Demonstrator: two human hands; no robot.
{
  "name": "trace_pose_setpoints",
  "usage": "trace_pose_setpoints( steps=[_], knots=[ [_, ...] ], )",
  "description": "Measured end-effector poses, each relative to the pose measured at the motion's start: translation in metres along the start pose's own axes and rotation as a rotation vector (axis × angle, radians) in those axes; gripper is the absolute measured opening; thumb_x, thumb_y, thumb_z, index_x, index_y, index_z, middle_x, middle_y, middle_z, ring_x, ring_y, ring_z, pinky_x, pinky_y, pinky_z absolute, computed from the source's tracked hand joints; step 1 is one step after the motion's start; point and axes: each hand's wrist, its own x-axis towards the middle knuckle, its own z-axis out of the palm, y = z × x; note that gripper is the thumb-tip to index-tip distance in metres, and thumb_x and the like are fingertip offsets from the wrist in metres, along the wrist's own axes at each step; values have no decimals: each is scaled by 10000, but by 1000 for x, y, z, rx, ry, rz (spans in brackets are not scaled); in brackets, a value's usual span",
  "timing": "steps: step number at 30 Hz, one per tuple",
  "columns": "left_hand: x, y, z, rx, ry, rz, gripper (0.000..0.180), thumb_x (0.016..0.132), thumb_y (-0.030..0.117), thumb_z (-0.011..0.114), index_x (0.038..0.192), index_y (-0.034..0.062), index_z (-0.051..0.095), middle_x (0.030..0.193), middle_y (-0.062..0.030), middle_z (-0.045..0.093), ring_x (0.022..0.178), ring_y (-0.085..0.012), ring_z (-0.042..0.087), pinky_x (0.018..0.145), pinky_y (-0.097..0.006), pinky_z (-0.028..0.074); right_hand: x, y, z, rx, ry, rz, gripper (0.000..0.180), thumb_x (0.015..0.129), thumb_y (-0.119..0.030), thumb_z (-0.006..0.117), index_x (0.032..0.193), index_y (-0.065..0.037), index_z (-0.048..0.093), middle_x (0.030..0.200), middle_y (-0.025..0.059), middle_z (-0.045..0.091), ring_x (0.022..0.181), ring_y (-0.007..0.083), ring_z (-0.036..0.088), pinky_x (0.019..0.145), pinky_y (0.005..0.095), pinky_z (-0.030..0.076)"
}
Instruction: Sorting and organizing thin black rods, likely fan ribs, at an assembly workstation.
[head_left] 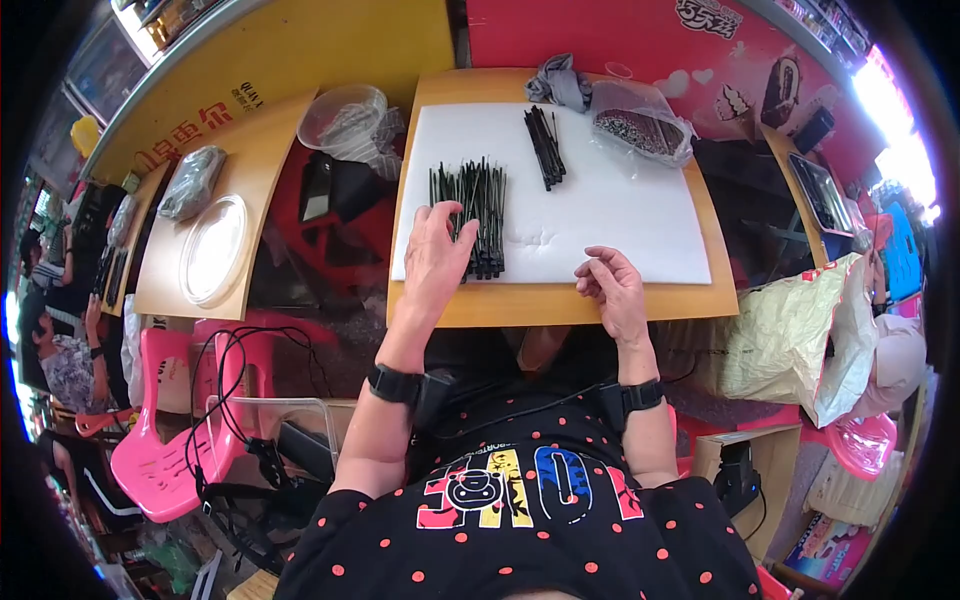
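Note:
A row of slender black sticks (490,215) with thicker lower ends lies side by side on the left of a white foam sheet (600,230). My left hand (437,252) is over the left part of this row, its thumb and forefinger apart, and hides some sticks. Near the front right of the sheet is my right hand (614,292), its fingers curled in toward the thumb. Whatever it may pinch is too small to make out. A smaller bundle of similar black sticks (545,150) lies farther back on the sheet, slightly fanned.
Behind the sheet sit a plastic-lined container (640,130) of small dark pieces and a crumpled grey cloth (560,82). A clear tub (340,115) stands left of the wooden table (480,312). Farther left is a pink chair (165,440); a large pale sack (790,335) stands right.

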Motion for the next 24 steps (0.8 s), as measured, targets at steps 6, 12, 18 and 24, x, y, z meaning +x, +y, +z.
trace_pose_setpoints(
  steps=[6,12,18,24],
  knots=[
    [-7,32,23,-895,-568,-202,148,892,166,599,891,19,604,657,45,498,554,-31,448,478,-194,361,15,-46,25,-470,41,23,193,893,-114,561,1028,16,604,804,69,635,670,107,599,599,220,477],
    [-26,52,64,-1046,-1044,-20,167,901,201,596,885,35,583,659,45,507,554,-27,443,482,-191,359,102,-64,33,-881,34,-42,262,865,-187,584,1026,14,631,782,27,635,672,99,598,591,246,475],
    [-39,44,64,-1151,-1177,-270,173,876,227,627,893,63,574,654,41,495,517,-40,433,441,-186,327,173,-26,20,-1242,70,-143,295,862,-249,511,754,-7,643,734,236,604,720,396,592,594,471,450],
    [-39,24,65,-1256,-1087,-415,89,884,119,578,910,46,534,615,20,464,480,-61,410,423,-192,315,181,21,36,-1224,383,-493,231,736,-189,661,731,39,622,777,261,612,767,411,614,689,467,500]
  ],
)
